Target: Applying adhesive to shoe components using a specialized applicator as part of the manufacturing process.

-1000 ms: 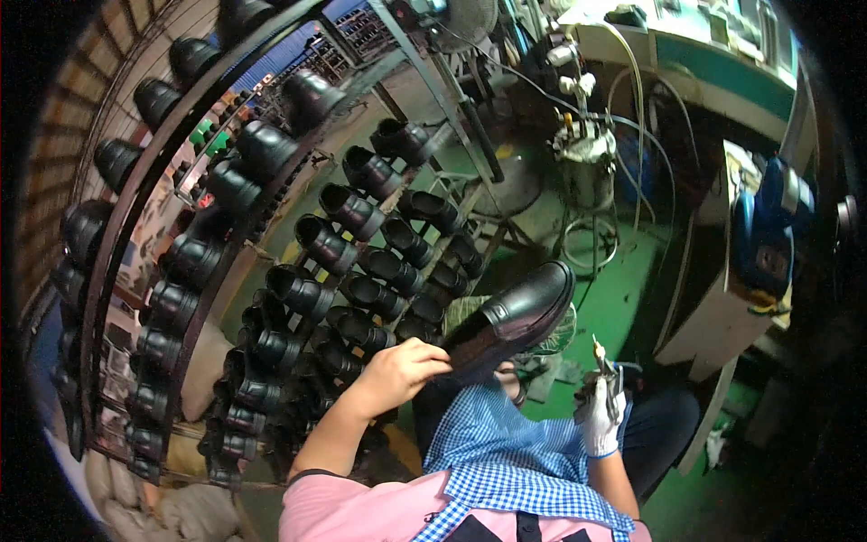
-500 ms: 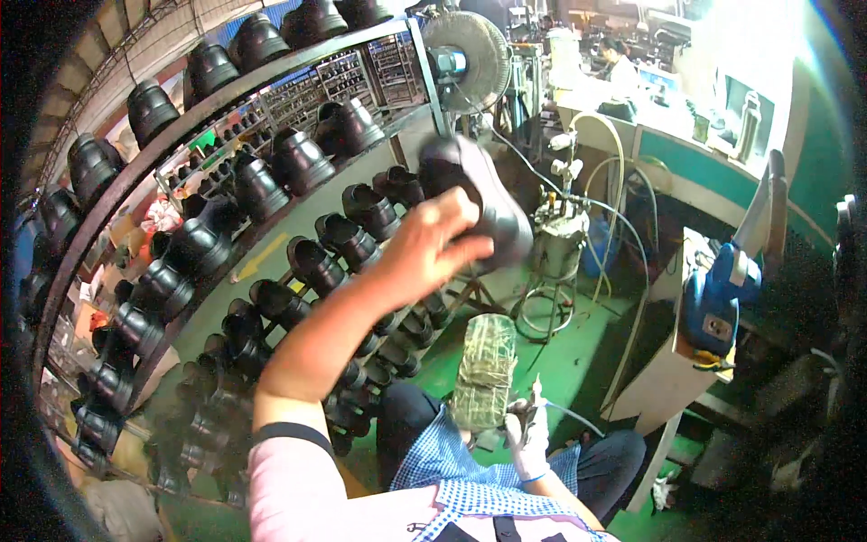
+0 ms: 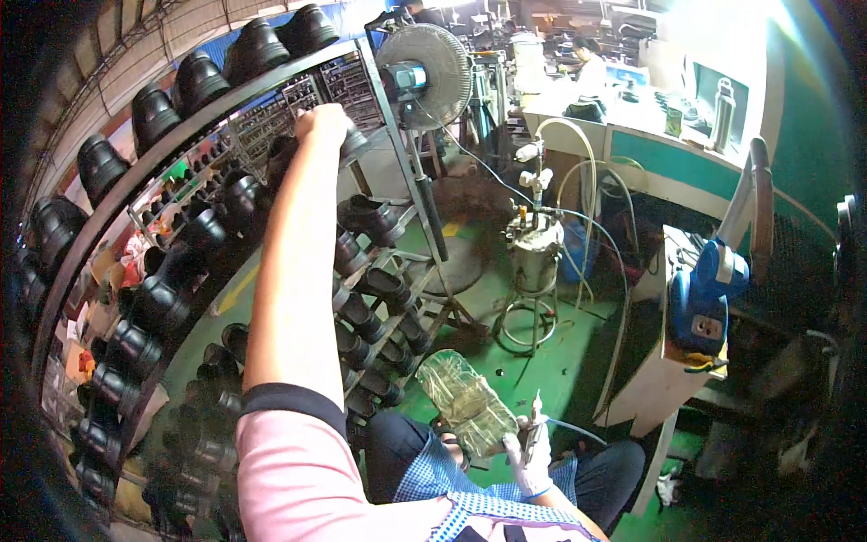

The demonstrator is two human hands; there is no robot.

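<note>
My left hand (image 3: 323,126) is stretched up to the rack's lower shelf, fingers closed at a black shoe (image 3: 354,144) that is mostly hidden behind it. More black shoes stand on that shelf, beside my forearm. Low in front of me, my gloved right hand (image 3: 531,459) grips a slim pen-like nozzle tool (image 3: 537,420) with its tip upward. A thin pale hose (image 3: 578,429) leads off from it to the right. By that hand, a plastic-wrapped oblong pad (image 3: 462,397) slants above my knees.
The metal rack (image 3: 212,108) fills the left side, shoes along its top rail. A standing fan (image 3: 424,77) is behind its far end. Beyond stands a metal pressure pot (image 3: 535,248) with hoses. At right, a blue machine (image 3: 700,307) sits on a bench; a person (image 3: 591,68) works far back.
My left arm has swung up and left, carrying the black shoe from mid-air to the rack. The wrapped pad has tilted to the left. My right hand keeps its hold on the tool.
</note>
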